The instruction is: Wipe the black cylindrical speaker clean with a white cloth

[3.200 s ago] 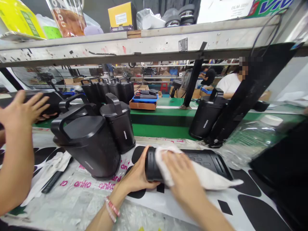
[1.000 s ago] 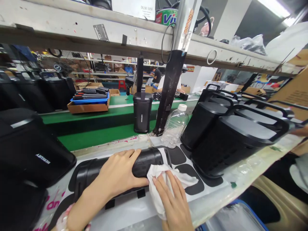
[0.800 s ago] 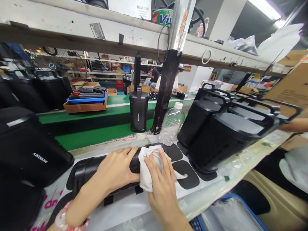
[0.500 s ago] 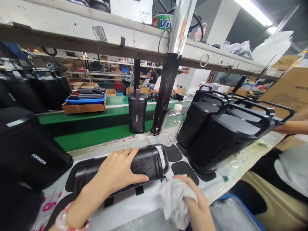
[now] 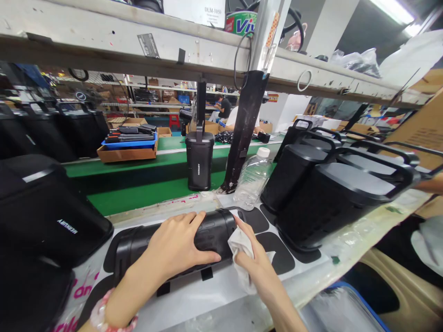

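Observation:
A black portable speaker [image 5: 214,236] lies on its side on the white bench top. My left hand [image 5: 176,244] grips it from above, thumb on the near side and fingers over the top. In my right hand [image 5: 254,256] is a crumpled white cloth [image 5: 238,240], pressed against the speaker's right end. That end is mostly hidden behind the cloth and fingers. Flat black pads [image 5: 273,249] are spread on the bench beneath and beside the speaker.
A clear plastic bottle [image 5: 254,177] stands behind my right hand. Upright black speakers with handles [image 5: 332,207] crowd the right side; more [image 5: 51,216] stand at left. Beyond the post [image 5: 244,133], a green conveyor [image 5: 114,196] carries one speaker [image 5: 200,161]. A shelf [image 5: 104,50] hangs overhead.
My right hand has moved up and brought the cloth from in front of the speaker onto its right end, covering it. My left hand keeps its grip. The view has shifted slightly.

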